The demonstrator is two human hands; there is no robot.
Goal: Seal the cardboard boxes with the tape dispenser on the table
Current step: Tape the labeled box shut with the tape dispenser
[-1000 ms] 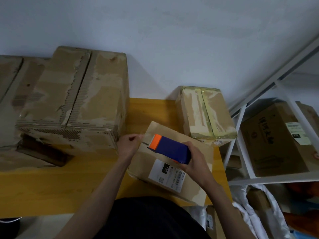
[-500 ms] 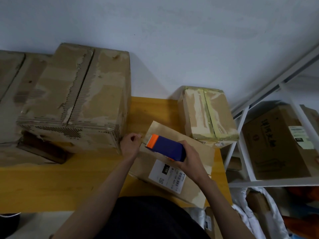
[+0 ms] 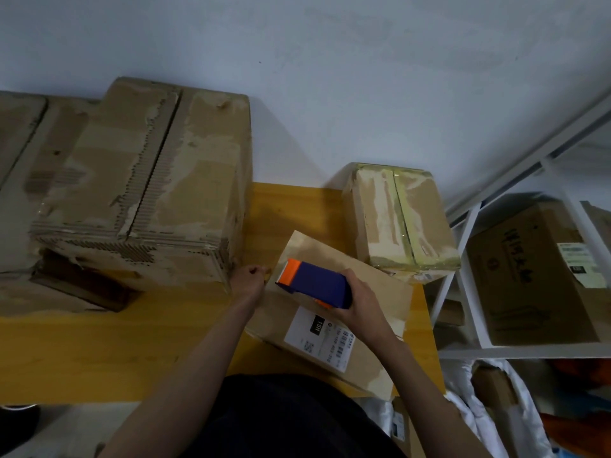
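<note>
A flat cardboard box with a white shipping label lies tilted on the yellow table in front of me. My right hand grips a blue tape dispenser with an orange front, held over the box's left part. My left hand is at the box's far left corner with its fingers curled, pinching at the tape end near the dispenser's mouth; the tape itself is hard to make out.
A large worn cardboard box stands at the table's left, more cardboard behind it. A smaller taped box sits at the back right. A white shelf to the right holds another box. The wall is close behind.
The dispenser and my right hand have shifted slightly left and down toward the box's top. My left hand has stayed at the box's corner.
</note>
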